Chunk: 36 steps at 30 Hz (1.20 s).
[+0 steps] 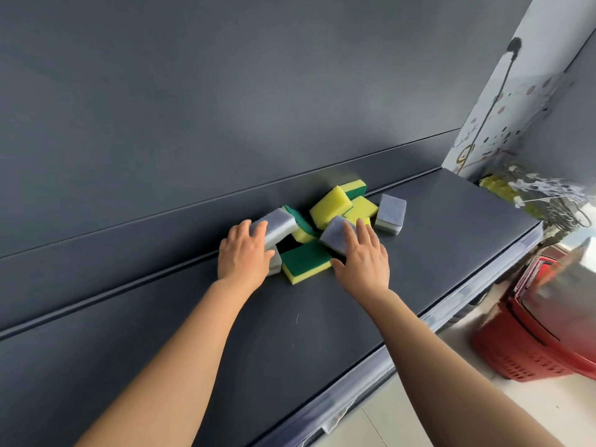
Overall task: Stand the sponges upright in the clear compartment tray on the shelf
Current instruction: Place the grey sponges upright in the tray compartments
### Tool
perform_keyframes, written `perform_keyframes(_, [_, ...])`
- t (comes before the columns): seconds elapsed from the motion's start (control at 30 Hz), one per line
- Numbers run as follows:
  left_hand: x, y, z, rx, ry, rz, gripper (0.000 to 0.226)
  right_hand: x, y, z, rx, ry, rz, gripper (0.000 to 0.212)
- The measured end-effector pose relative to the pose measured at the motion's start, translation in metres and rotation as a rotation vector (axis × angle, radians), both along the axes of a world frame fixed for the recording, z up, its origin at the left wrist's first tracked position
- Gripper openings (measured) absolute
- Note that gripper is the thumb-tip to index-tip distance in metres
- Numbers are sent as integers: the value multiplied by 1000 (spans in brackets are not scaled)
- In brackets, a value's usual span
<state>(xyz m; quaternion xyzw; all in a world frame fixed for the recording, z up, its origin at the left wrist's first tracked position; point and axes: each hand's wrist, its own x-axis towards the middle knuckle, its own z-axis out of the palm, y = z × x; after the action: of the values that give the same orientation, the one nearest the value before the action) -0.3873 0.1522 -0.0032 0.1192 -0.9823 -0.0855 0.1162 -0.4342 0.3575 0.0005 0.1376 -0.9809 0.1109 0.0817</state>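
Both my hands rest on the sponge pile (325, 221): left hand (243, 253) curls around a grey sponge (277, 222), right hand (362, 256) lies spread on another (335, 235). I am gathering; next I must find the tray, which I cannot see.

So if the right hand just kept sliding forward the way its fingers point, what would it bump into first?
The right hand already rests its fingers on a grey sponge. Pushing on, that sponge would likely press into the yellow sponges piled just behind; depth is hard to judge.
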Motion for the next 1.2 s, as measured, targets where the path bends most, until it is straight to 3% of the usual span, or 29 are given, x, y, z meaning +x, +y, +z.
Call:
perform_keyframes(0.17, [0, 14, -4, 14, 19, 52, 38, -18, 4, -9, 10, 2, 78, 75])
perform_keyframes(0.3, [11, 22, -4, 110, 76, 130, 41, -20, 4, -12, -12, 74, 144, 69])
perform_keyframes(0.53, [35, 27, 1, 287, 70, 261, 38, -13, -2, -8, -45, 41, 253, 70])
perform_keyframes(0.7, [59, 27, 9, 503, 221, 348, 39, -1, -12, 6, -370, -108, 303, 64])
perform_keyframes(0.8, [77, 27, 16, 661, 340, 345, 48, 11, -20, 15, -717, -365, 362, 55])
perform_keyframes(0.9, [96, 29, 24, 948, 422, 296, 57, 22, -31, 22, -980, -626, 416, 48])
perform_keyframes(0.97, [111, 29, 28, 1063, 448, 265, 62, 31, -41, 26, -1040, -735, 520, 51])
perform_keyframes(1.13, [152, 23, 29, 1071, 429, 286, 80, 60, -67, 29, -1099, -826, 708, 65])
perform_keyframes(1.2, [171, 19, 31, 1049, 431, 288, 88, 74, -78, 27, -1088, -827, 751, 59])
